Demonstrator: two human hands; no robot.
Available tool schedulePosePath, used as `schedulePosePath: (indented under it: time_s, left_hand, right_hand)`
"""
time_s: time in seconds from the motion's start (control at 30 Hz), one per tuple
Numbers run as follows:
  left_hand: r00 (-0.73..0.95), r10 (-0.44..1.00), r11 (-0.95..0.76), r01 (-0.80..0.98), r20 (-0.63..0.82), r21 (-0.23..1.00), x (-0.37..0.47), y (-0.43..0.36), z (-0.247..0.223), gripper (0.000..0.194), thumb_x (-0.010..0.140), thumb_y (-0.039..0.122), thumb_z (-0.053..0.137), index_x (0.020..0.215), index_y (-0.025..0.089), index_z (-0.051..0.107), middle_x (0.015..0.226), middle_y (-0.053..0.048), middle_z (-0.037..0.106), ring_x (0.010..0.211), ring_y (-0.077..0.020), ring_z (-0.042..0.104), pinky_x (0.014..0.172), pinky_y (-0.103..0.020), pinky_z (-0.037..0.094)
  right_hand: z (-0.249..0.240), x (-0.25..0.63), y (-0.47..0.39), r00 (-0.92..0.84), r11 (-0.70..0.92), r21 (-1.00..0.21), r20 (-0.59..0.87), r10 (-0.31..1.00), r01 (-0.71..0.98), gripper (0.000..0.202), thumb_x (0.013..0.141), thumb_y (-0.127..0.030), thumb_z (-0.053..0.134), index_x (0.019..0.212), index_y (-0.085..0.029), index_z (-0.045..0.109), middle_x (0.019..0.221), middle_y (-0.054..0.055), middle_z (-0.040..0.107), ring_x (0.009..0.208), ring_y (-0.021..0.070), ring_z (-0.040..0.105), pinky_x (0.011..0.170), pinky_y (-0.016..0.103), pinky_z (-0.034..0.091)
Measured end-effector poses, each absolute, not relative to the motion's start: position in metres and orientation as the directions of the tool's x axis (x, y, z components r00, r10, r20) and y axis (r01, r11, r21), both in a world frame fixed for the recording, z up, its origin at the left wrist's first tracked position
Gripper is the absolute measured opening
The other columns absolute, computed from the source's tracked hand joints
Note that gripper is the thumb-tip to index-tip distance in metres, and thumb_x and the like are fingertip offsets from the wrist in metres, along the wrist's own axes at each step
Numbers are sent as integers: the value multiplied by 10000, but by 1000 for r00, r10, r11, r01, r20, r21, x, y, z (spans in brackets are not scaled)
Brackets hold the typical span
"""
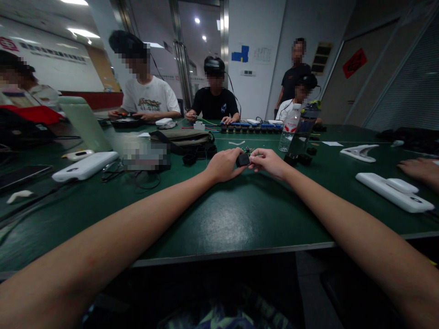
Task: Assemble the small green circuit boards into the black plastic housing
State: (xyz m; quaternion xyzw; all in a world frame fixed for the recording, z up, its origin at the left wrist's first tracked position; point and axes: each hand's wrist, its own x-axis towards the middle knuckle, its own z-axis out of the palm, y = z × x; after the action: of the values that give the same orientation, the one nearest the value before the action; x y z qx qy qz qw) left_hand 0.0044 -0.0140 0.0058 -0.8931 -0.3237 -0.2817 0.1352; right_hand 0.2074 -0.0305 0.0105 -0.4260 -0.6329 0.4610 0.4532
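Over the green table (233, 214), my left hand (224, 165) grips a small black block (243, 159) between thumb and fingers. My right hand (267, 162) is closed in a pinch at the block's right side; what lies between its fingertips is too small to make out. Small green and metallic bits (247, 150) show just behind the block. Several black blocks (197, 153) are grouped left of my left hand, and a few more (303, 158) sit to the right of my right hand.
A clear bottle (290, 130) and a dark bottle (305, 125) stand behind my right hand. White power banks lie left (85, 166) and right (394, 192). A green tumbler (84, 123) leans at left. Several people sit across the table; another person's hand (420, 171) rests at right.
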Motion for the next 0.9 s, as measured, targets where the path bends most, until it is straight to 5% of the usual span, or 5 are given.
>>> schedulePosePath:
  time_s: [0.7, 0.9]
  left_hand:
    - [699, 421, -801, 585, 577, -124, 4, -8, 2, 339, 909, 430, 583, 1116, 162, 573, 1040, -115, 694, 977, -262, 660, 836, -351, 504]
    - [700, 430, -792, 596, 570, -134, 4, -10, 3, 360, 915, 439, 594, 1128, 149, 572, 1085, -141, 674, 1004, -273, 638, 863, -377, 497]
  right_hand:
    - [16, 206, -38, -289, 182, -959, 115, 950, 215, 92, 772, -227, 759, 811, -149, 727, 715, 37, 710, 700, 135, 668, 547, 188, 504]
    - [22, 224, -29, -78, 344, -852, 342, 936, 393, 133, 837, -183, 649, 939, -150, 727, 830, 58, 743, 683, 141, 672, 567, 222, 482]
